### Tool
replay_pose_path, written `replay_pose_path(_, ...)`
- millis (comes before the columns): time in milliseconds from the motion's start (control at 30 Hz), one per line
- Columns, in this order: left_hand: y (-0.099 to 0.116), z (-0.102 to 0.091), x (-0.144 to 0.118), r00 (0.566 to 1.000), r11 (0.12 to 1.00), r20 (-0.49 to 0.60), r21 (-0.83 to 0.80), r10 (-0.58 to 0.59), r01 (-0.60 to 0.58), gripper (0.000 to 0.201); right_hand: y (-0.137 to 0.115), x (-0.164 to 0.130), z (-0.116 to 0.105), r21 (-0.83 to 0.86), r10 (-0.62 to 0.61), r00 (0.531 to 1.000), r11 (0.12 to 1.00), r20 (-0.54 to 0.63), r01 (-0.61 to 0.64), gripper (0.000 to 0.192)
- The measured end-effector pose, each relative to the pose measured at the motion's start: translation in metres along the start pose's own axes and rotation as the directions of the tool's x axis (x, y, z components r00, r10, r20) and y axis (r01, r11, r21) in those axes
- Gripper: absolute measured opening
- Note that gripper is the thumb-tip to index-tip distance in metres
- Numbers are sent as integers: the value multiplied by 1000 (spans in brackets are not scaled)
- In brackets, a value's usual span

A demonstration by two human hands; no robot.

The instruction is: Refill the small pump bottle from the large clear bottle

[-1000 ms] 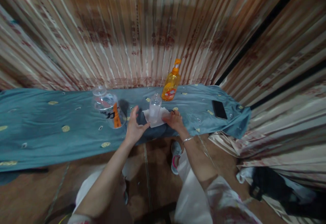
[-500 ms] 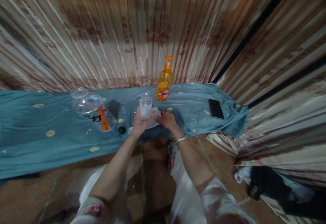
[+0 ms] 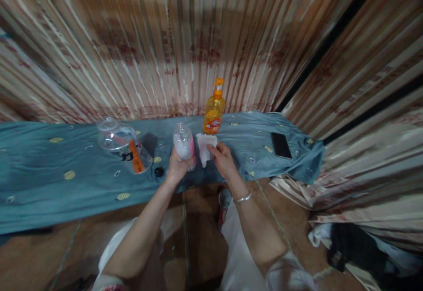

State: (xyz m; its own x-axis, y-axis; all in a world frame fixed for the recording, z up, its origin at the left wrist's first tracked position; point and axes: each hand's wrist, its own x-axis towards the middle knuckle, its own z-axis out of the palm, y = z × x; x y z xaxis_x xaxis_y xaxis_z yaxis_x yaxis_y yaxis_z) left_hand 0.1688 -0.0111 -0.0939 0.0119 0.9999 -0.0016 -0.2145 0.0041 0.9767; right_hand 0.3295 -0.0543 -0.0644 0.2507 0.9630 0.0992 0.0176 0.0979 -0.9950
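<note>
My left hand is wrapped round a clear plastic bottle with a pink patch on its side and something whitish inside. The bottle's neck is uncapped and leans slightly away from me. In my right hand a white tissue is pinched between thumb and fingers, hanging just right of the bottle and apart from it. Behind the tissue stands an orange pump bottle. A small black cap lies on the cloth left of my left hand.
A large clear jar with an orange label stands at the left on the teal cloth. Toward the right end lies a black phone. Curtains hang behind. A dark bag sits on the floor at right.
My left hand has tilted the bottle and moved it slightly left. My right hand has drawn the tissue away from the bottle, and the tissue now hangs more spread out.
</note>
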Motion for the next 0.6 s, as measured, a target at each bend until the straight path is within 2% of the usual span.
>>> replay_pose_path(67,4,4,-7,1000,999,10,18,28,-28,54,-6,-14,12,44,-116,993,992,10,116,60)
replay_pose_path(200,12,9,-20,996,997,35,27,77,-78,39,-11,-35,37,-246,-330,940,907,87,341,66)
replay_pose_path(300,18,12,-28,993,994,57,32,101,-103,37,-12,-37,44,-370,-404,903,824,146,429,72)
replay_pose_path(433,26,13,-38,986,996,157,60,60,-70,47,-19,-30,35,-372,-440,894,818,88,439,78)
replay_pose_path(600,34,9,-56,946,995,318,91,-58,31,43,-32,-17,16,-107,-323,946,941,12,322,63)
